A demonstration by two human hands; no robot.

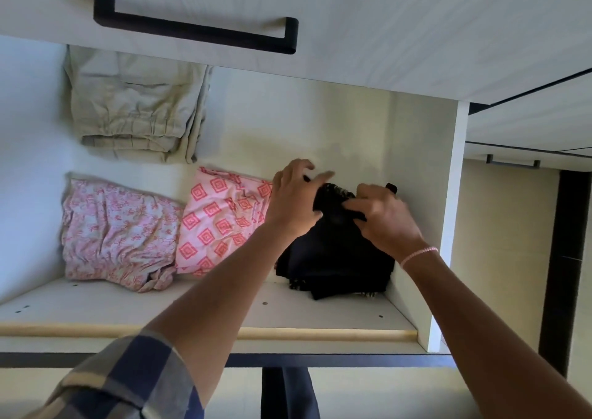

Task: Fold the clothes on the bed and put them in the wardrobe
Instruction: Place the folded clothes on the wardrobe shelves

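Note:
A folded black garment (333,258) lies at the right end of the white wardrobe shelf (134,309), against the side panel. My left hand (294,197) rests on its far top edge with fingers spread and the thumb tucked against the cloth. My right hand (384,216) grips the top of the same garment, fingers curled into the fabric. To its left lie a folded pink cloth with diamond print (221,223) and a folded pale pink floral cloth (118,232).
A folded beige garment (134,104) sits at the back left of the shelf. An upper wardrobe door with a black handle (192,27) juts overhead. The white side panel (448,226) bounds the shelf on the right. Dark clothes hang below the shelf (288,393).

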